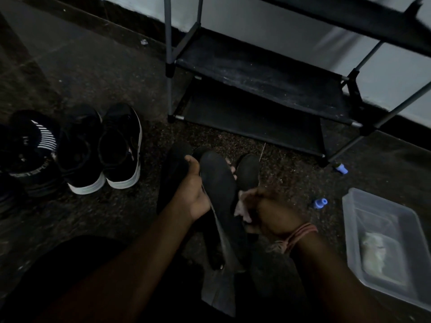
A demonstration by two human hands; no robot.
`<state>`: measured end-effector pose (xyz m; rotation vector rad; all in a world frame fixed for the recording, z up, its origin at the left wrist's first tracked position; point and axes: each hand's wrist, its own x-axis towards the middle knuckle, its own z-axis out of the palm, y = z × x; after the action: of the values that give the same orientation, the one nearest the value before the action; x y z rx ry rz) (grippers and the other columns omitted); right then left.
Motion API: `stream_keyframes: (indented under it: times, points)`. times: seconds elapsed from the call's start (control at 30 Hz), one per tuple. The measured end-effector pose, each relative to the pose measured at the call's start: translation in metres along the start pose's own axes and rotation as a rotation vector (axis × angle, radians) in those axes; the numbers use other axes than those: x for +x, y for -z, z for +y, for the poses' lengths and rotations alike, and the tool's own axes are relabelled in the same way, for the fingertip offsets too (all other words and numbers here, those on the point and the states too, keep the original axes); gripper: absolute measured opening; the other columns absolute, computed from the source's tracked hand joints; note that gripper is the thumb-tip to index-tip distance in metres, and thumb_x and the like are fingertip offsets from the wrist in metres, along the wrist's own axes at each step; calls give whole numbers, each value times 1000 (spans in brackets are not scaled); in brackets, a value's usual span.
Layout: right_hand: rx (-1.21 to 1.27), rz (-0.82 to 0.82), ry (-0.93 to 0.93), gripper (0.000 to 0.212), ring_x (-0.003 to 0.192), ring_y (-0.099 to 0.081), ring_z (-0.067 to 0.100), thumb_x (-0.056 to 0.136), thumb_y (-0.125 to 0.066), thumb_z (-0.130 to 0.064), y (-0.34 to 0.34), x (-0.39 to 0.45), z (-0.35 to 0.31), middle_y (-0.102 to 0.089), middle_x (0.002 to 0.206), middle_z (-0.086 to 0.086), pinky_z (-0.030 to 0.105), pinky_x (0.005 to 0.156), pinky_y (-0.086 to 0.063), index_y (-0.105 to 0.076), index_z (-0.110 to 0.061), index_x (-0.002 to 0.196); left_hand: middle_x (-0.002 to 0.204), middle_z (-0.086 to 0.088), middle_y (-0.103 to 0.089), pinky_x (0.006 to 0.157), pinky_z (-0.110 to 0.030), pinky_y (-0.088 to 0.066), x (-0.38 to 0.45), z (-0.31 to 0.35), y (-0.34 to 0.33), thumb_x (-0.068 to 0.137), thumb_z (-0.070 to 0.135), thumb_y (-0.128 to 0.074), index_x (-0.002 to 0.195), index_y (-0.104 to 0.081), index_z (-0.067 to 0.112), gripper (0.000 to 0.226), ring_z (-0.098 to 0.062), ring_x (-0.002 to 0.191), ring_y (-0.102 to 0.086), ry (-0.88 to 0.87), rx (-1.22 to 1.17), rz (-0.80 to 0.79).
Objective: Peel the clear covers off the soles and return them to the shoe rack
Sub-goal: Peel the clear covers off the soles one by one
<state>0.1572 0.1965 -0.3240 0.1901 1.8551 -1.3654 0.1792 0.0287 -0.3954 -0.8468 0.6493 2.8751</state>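
head: hands (193, 194) on sole (219, 183)

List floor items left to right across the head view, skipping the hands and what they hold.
Striped dark shoe → black sneakers with white soles → shoe rack → blue cap → clear plastic tub.

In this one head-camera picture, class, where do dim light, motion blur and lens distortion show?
Head view: dim throughout, so the dark sole barely separates from the floor; the right hand is smeared by motion while the left hand stays sharper; the shoe rack poles lean and bow from the wide-angle lens.
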Motion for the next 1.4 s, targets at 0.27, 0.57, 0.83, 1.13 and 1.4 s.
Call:
stream_keyframes:
  times: [0.27,0.57,0.83,1.13,1.4]
  points:
    - [-173,300,468,21,70,-67,16,95,-63,-20,-10,18,10,-72,70,4,35,75,-55,-67,-11,77,136,-17,-64,112,-47,-42,-26,-32,-13,100,68,-35,141,-60,12,74,-32,126,-61,131,120,-163]
    - [-876,313,780,12,81,-67,23,87,-65,-13,-29,8,13,-72,90,7,31,74,-51,-76,-17,86,139,-17,-63,110,-48,-40,-24,-33,-6,100,67,-32,137,-64,9,76,-33,132,-55,189,0,-116]
    - [-591,-171,562,10,66,-68,6,84,-75,-8,-49,-52,24,-70,69,-3,27,71,-57,-73,-9,74,111,-5,-66,70,-29,-57,-19,-22,-9,94,73,-42,140,-60,8,82,-12,92,-60,300,-220,-138]
    - [-660,354,808,9,79,-64,6,88,-70,-26,-13,-19,18,-69,82,-9,18,76,-49,-74,-23,81,138,-16,-61,81,-42,-63,-30,-23,-12,95,72,-33,146,-53,12,81,-28,102,-73,259,-111,-243]
    - [-779,174,677,14,82,-69,13,84,-63,-10,-55,-29,19,-75,90,-1,30,79,-55,-75,-17,85,131,-17,-68,103,-42,-49,-23,-29,-3,98,70,-32,132,-64,7,78,-30,115,-69,120,-137,-79]
